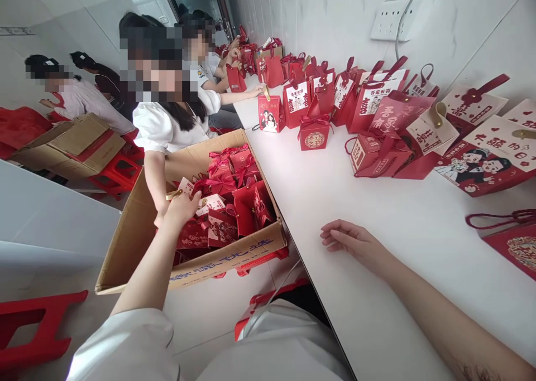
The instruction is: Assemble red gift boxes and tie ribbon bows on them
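My left hand [183, 205] reaches down into a cardboard carton [226, 258] filled with small red gift boxes [221, 227]. Its fingers are curled at a gift box with a white panel [187, 186] and a tan strap, and are partly hidden. Right beside my wrist, a co-worker's arm [156, 183] also dips into the carton. My right hand [349, 239] lies on the white table [330, 191], fingers stretched loosely, holding nothing. Beyond it stand a small red box with a gold round emblem [315, 134] and several red boxes with ribbon handles [379, 155].
More red and white gift boxes [488, 158] line the table along the wall, below a socket with a cable [396, 21]. The co-worker [167, 121] sits behind the carton. Red stools [37, 325] stand on the floor; another carton [71, 144] is at far left.
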### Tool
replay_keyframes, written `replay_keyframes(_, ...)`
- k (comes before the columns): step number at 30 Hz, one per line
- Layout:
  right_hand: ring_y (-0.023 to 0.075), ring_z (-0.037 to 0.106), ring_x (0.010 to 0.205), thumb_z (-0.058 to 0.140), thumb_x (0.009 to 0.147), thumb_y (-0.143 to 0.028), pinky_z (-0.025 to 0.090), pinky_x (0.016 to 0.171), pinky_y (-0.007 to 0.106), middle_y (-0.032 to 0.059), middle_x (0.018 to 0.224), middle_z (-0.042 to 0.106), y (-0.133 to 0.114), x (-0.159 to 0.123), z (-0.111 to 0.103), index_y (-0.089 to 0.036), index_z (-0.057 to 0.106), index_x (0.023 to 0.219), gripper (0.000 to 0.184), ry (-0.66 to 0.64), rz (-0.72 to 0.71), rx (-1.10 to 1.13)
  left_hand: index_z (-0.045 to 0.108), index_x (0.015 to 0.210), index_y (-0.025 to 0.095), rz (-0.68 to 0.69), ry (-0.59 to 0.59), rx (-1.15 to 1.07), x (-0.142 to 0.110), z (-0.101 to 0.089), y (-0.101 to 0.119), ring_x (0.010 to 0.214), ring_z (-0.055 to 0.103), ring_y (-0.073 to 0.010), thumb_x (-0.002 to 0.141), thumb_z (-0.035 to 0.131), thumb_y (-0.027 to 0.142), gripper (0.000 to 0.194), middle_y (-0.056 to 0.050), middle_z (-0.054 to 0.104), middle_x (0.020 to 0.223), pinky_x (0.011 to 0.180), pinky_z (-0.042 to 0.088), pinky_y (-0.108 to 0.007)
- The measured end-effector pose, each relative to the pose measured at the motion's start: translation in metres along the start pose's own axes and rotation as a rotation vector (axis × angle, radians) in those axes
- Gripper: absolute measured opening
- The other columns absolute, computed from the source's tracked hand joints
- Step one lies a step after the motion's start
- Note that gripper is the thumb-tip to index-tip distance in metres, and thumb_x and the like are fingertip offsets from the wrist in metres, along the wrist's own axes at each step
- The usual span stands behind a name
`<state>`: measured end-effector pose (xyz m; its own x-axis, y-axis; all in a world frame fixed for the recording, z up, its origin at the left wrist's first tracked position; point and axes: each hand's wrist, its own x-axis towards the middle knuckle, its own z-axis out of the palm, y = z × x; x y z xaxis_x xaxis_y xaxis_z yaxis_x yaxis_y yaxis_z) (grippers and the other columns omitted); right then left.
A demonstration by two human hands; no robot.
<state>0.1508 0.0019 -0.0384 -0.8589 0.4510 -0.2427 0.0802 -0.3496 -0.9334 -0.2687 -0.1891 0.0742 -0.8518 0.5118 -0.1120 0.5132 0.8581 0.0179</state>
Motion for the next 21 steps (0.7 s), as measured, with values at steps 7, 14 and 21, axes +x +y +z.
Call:
replay_keyframes(7,0.0216,0.063,0.098,0.066,0.087,-0.055,0.053,0.086,0.036,0.0082,0.107,0.065,0.000,0.001,0.001,-0.023,0.069,0.106,0.037,0.017,-0.003,0.003,0.071,0.109,0.012,0.008,-0.018,0.067,0.002,0.008,-0.009,0.118,0.058,-0.0393,0.085,0.045,0.053,0.054,-0.021,0.068,0.117,0.100,0.042,-0.046)
replay_keyframes(14,0.0203,0.062,0.098,0.064,0.090,-0.051,0.053,0.087,0.035,0.0077,0.107,0.064,0.000,0.001,0.002,-0.022,0.067,0.106,0.033,-0.007,-0.019,0.006,0.070,0.108,0.018,0.262,-0.225,-0.229,0.012,0.017,-0.018,0.104,0.062,-0.0275,0.079,0.048,0.061,0.057,-0.009,0.072,0.108,0.096,0.046,-0.034)
replay_keyframes(21,0.0197,0.062,0.098,0.064,0.089,-0.053,0.053,0.087,0.036,0.0079,0.108,0.064,0.000,0.004,0.005,-0.021,0.067,0.105,0.036,-0.010,-0.034,0.008,0.068,0.116,0.019,0.289,-0.177,-0.291,0.017,0.028,-0.026,0.109,0.063,-0.0262,0.081,0.044,0.064,0.062,-0.008,0.070,0.118,0.095,0.047,-0.029)
